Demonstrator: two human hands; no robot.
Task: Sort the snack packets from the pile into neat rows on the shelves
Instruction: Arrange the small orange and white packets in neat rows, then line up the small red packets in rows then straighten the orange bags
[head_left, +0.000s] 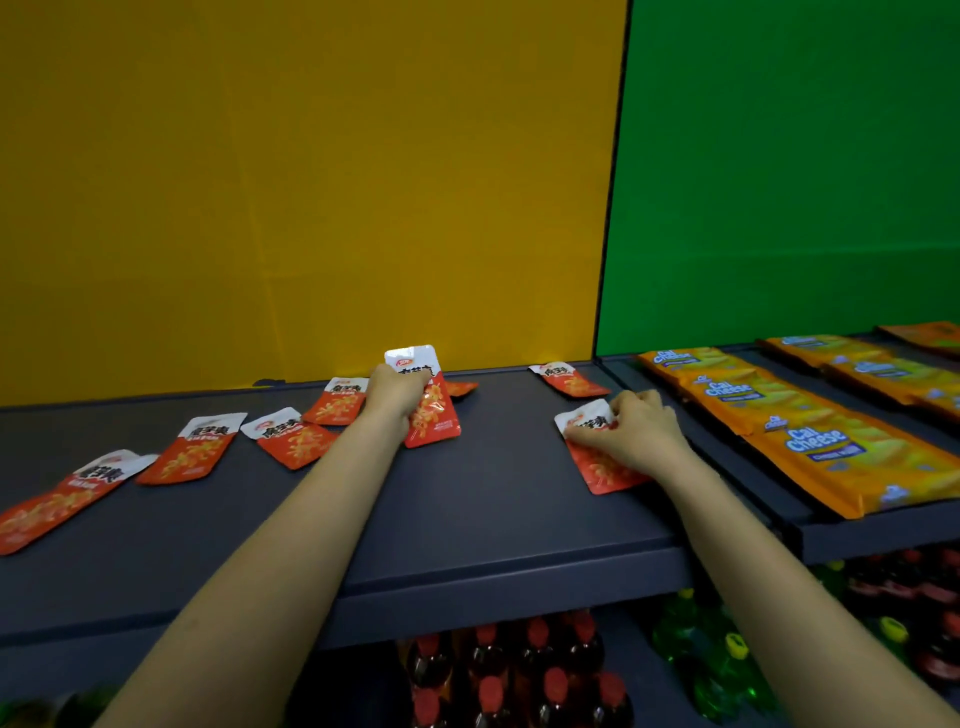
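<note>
While the left hand (396, 391) curls round a red packet (434, 415), holding it tilted up with its white end highest above the grey shelf (493, 519), the right hand (641, 434) rests on a second packet (597, 470), bent fingers pinching its white top edge. That one lies flat near the shelf's right end. Loose packets (293, 439) lie scattered to the left, from just beside the left wrist out to the far left edge, each at its own angle. A back packet (571, 380) lies by the rear wall, beyond the right hand. Orange Cal Cheese packs (810, 441) lie in rows on the neighbouring shelf to the right. Bottles (519, 670) stand on the level below.
</note>
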